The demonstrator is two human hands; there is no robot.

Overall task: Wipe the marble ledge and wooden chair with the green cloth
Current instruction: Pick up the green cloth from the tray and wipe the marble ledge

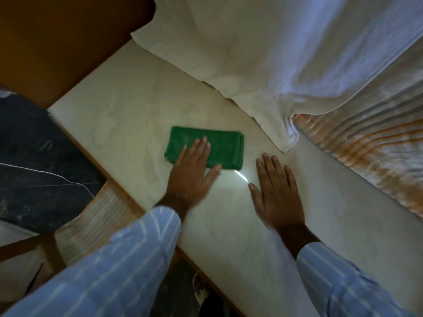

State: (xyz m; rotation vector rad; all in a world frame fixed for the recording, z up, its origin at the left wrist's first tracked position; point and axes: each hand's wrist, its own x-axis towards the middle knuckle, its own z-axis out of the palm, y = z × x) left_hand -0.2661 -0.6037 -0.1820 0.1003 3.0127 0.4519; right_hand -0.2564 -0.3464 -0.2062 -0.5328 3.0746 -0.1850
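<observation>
A folded green cloth [219, 143] lies flat on the pale marble ledge [128, 110], which runs diagonally from upper left to lower right. My left hand [192, 172] presses flat on the cloth's near half, fingers spread. Beside it, my right hand [277, 191] rests palm down on the bare marble just right of the cloth, holding nothing. A wooden chair [29, 245] shows at the lower left, with a striped cushion [100, 213] against the ledge's front edge.
A white curtain [274, 53] drapes onto the ledge's far side, and its hem reaches close to the cloth. An orange-striped curtain [366, 147] hangs at the right. A brown wooden panel [57, 42] fills the upper left. Dark stone floor [34, 156] lies left of the ledge.
</observation>
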